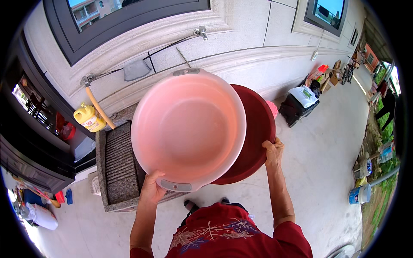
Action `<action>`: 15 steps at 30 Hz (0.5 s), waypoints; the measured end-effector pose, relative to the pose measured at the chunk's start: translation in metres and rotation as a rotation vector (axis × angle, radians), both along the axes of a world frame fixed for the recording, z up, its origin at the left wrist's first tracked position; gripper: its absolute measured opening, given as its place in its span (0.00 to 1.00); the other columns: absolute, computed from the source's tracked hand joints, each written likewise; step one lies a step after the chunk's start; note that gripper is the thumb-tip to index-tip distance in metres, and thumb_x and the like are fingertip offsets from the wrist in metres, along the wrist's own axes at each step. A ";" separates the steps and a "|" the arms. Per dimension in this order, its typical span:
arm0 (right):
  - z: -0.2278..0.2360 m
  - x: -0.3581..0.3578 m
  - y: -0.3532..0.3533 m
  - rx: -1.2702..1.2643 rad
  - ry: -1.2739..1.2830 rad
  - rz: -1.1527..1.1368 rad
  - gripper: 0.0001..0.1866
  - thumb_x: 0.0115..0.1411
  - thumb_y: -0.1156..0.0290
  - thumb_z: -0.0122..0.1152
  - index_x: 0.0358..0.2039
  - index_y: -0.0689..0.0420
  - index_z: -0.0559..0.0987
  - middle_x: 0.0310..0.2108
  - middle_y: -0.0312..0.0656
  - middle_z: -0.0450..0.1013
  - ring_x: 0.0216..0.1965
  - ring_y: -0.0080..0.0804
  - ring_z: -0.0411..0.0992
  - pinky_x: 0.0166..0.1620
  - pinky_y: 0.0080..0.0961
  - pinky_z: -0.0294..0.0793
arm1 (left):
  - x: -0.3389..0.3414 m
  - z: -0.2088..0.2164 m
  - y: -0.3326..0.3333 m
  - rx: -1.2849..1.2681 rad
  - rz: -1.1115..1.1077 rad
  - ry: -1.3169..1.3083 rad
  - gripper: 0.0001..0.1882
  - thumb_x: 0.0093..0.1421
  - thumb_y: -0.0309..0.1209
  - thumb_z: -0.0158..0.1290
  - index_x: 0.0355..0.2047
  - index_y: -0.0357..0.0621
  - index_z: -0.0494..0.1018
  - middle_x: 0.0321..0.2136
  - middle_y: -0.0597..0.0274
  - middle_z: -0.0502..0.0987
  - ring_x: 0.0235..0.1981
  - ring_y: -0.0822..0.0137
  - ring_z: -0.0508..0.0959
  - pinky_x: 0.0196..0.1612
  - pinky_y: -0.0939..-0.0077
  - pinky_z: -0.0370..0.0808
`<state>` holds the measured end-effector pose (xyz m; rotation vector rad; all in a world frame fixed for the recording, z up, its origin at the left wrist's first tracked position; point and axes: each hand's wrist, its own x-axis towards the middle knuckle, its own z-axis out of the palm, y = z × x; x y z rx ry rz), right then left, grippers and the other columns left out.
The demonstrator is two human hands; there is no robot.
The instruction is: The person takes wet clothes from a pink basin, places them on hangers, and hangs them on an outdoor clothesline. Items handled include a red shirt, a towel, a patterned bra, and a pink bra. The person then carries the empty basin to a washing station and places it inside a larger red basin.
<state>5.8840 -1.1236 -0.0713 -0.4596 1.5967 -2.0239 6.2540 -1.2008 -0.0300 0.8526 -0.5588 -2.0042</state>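
Observation:
A large pink plastic basin (189,124) with grey rim handles is held up before me, its inside facing me. My left hand (152,188) is closed on its near left rim, beside the grey grip. Behind it and to the right is a dark red basin (258,129), partly covered by the pink one. My right hand (274,150) grips the right rim of the red basin, thumb on the inside. Both basins look empty. At the left stands a stone washing trough (118,172) with a ridged slope; the pink basin hides its right part.
A yellow jug (89,117) and a hose (100,107) are beside the trough. On the wall are a tap (201,32) and a hanging grey cloth (137,70). A black bin (297,109) with a white bag on top stands right. Buckets (360,194) line the right edge.

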 end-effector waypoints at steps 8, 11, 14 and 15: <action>-0.025 -0.015 0.026 -0.110 -0.239 0.019 0.12 0.43 0.80 0.54 0.31 0.68 0.74 0.29 0.45 0.74 0.28 0.28 0.71 0.32 0.23 0.72 | -0.091 -0.018 -0.007 0.002 -0.247 -0.129 0.21 0.49 0.24 0.49 0.45 0.34 0.63 0.39 0.54 0.72 0.38 0.61 0.76 0.36 0.64 0.78; -0.030 -0.017 0.030 -0.147 -0.258 0.045 0.10 0.48 0.76 0.57 0.32 0.67 0.74 0.30 0.44 0.74 0.29 0.27 0.71 0.33 0.22 0.72 | -0.103 -0.010 -0.011 -0.029 -0.313 -0.254 0.22 0.49 0.27 0.50 0.45 0.31 0.62 0.38 0.50 0.72 0.35 0.58 0.77 0.33 0.61 0.79; -0.028 -0.016 0.031 -0.193 -0.299 0.064 0.10 0.54 0.72 0.56 0.33 0.67 0.74 0.31 0.42 0.74 0.29 0.25 0.71 0.34 0.20 0.72 | -0.109 -0.009 -0.019 -0.056 -0.376 -0.366 0.24 0.48 0.29 0.50 0.45 0.29 0.62 0.37 0.48 0.72 0.33 0.57 0.77 0.30 0.61 0.80; -0.032 -0.017 0.034 -0.200 -0.324 0.067 0.10 0.55 0.71 0.55 0.33 0.66 0.74 0.30 0.42 0.74 0.29 0.25 0.71 0.34 0.20 0.71 | -0.110 -0.011 -0.021 -0.052 -0.383 -0.374 0.24 0.48 0.29 0.50 0.45 0.29 0.62 0.37 0.48 0.72 0.33 0.57 0.77 0.29 0.62 0.80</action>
